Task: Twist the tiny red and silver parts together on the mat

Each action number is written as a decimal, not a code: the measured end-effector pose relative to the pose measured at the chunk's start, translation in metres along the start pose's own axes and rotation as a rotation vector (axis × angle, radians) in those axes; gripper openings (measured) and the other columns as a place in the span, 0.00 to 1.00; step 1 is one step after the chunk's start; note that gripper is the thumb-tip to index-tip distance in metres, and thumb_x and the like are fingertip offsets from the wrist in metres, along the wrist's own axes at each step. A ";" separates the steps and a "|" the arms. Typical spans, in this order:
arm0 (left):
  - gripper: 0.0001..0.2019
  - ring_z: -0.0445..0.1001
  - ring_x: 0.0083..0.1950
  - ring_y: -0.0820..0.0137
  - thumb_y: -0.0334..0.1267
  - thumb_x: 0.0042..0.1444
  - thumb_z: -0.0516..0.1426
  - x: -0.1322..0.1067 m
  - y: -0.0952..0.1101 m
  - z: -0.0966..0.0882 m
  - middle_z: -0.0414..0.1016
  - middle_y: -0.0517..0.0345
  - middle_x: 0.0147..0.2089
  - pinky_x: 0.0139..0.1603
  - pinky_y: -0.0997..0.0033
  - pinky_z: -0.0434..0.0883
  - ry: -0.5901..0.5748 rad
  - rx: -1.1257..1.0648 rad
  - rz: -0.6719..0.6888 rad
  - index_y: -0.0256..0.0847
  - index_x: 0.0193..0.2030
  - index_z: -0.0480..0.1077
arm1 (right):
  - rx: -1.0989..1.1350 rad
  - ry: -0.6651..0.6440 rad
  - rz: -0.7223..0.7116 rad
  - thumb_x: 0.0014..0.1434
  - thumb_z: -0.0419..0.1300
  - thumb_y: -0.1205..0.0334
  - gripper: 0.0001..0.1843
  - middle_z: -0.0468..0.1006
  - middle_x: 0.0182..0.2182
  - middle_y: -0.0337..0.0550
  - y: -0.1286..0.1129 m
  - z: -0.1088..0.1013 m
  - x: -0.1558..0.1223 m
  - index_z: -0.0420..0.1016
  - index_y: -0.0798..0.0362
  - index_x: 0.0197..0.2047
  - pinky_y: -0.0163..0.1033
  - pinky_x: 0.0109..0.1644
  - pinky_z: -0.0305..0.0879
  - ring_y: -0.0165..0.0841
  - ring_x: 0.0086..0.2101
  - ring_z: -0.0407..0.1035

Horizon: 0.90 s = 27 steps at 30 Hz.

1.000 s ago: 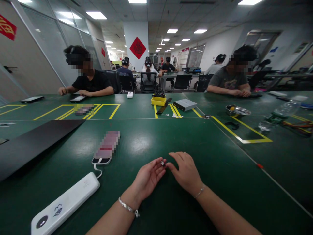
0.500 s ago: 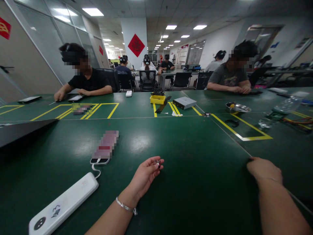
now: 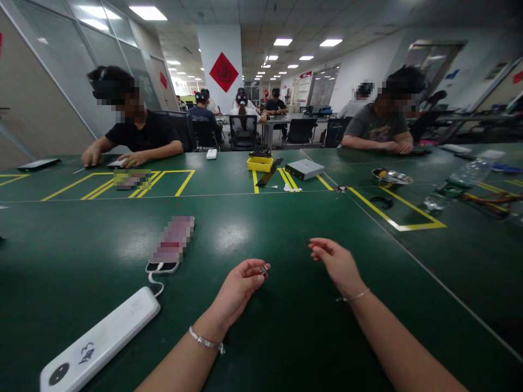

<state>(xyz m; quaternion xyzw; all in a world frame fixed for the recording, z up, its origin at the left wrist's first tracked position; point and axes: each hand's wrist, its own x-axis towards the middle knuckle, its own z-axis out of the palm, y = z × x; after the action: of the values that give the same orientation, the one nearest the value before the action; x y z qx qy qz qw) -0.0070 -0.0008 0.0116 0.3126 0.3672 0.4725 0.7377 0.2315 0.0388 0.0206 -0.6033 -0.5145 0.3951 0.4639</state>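
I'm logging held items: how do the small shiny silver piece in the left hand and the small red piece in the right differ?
Colour: the small shiny silver piece looks metallic; the small red piece is red.
Place: the silver piece, in the left hand, is nearer the wearer; the red piece, in the right hand, is farther forward.
Shared: both are partly hidden.

Table's (image 3: 245, 218) deep green with yellow tape (image 3: 423, 226) outlines all over. Left hand (image 3: 239, 286) has a silvery bit (image 3: 262, 270), right hand (image 3: 339, 264) a red bit (image 3: 314, 247). Power bank's (image 3: 106, 332) plain white with a black oval plus dark scribble, phone's (image 3: 174, 239) blurry pinkish-mauve. Near the table's far edge: bright yellow tray (image 3: 259, 165), black cables (image 3: 261, 151), light grey box (image 3: 304, 169).
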 end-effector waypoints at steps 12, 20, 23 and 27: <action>0.12 0.70 0.31 0.76 0.36 0.49 0.58 0.003 -0.001 0.000 0.74 0.53 0.35 0.32 0.78 0.63 0.062 -0.056 -0.033 0.34 0.41 0.69 | 0.886 -0.281 0.459 0.37 0.66 0.73 0.13 0.75 0.29 0.41 -0.019 0.069 -0.041 0.73 0.58 0.30 0.25 0.33 0.65 0.22 0.27 0.68; 0.11 0.69 0.31 0.77 0.35 0.47 0.59 0.000 0.003 0.001 0.73 0.55 0.33 0.31 0.79 0.63 0.063 -0.042 -0.022 0.35 0.39 0.69 | 0.851 -0.442 0.446 0.49 0.61 0.58 0.11 0.71 0.22 0.38 -0.016 0.066 -0.042 0.72 0.58 0.33 0.26 0.25 0.61 0.21 0.22 0.65; 0.12 0.69 0.32 0.77 0.32 0.44 0.60 -0.002 0.003 0.002 0.72 0.57 0.34 0.32 0.80 0.63 0.047 -0.017 -0.002 0.36 0.38 0.69 | 0.873 -0.473 0.445 0.49 0.60 0.57 0.11 0.72 0.24 0.39 -0.016 0.065 -0.044 0.71 0.57 0.33 0.28 0.28 0.61 0.23 0.24 0.66; 0.14 0.68 0.32 0.78 0.27 0.41 0.61 -0.002 0.003 0.004 0.72 0.59 0.33 0.34 0.79 0.63 0.041 -0.022 0.032 0.37 0.37 0.69 | 0.907 -0.485 0.425 0.49 0.60 0.58 0.11 0.73 0.26 0.39 -0.015 0.067 -0.044 0.70 0.56 0.33 0.32 0.33 0.62 0.25 0.27 0.67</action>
<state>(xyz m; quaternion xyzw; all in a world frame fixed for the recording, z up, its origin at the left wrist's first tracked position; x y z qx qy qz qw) -0.0059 -0.0023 0.0169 0.3006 0.3717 0.4947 0.7258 0.1568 0.0058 0.0174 -0.3255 -0.2521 0.7893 0.4556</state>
